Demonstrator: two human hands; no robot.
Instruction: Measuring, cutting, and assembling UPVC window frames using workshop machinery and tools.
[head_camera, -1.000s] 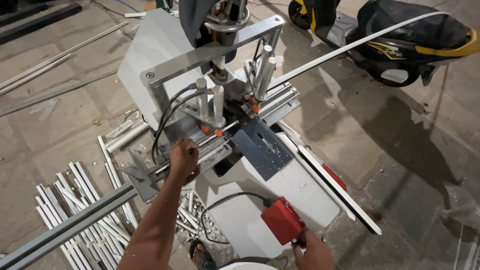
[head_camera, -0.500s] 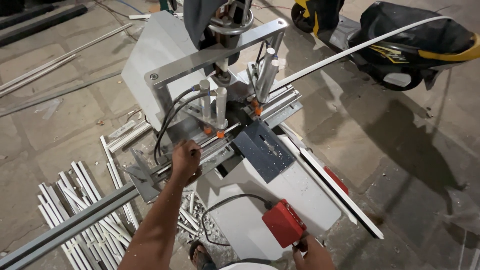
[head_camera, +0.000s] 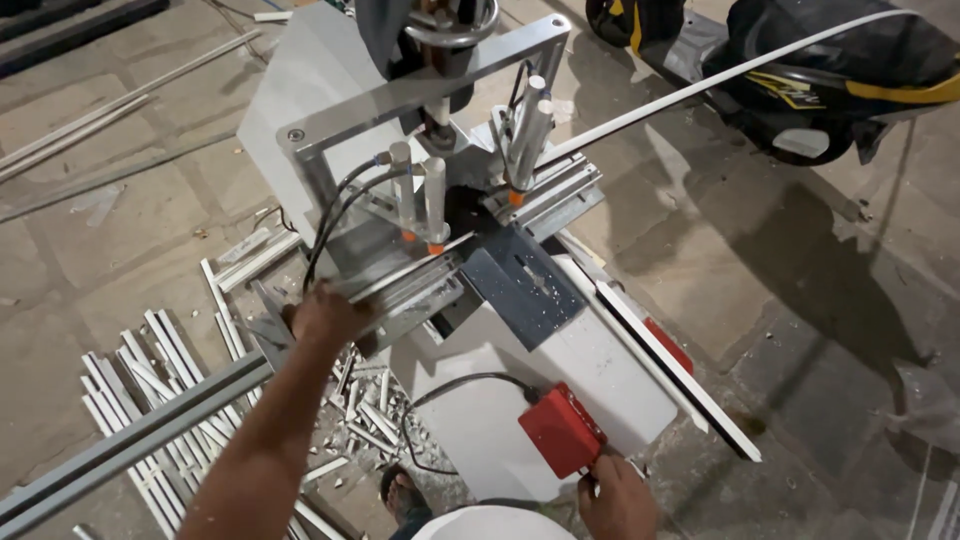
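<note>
Aluminium profile (head_camera: 150, 435): long, grey, channelled; left hand (head_camera: 325, 315) clasps it. Right hand (head_camera: 618, 495) grips red switch box (head_camera: 562, 430).

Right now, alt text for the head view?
The left hand presses a long aluminium profile onto a grey cutting machine, while the right hand touches its red switch box. Cut white offcuts litter the floor.

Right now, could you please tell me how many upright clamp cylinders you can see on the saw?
4: two left of the blade, two right of it; more may be hidden.
</note>
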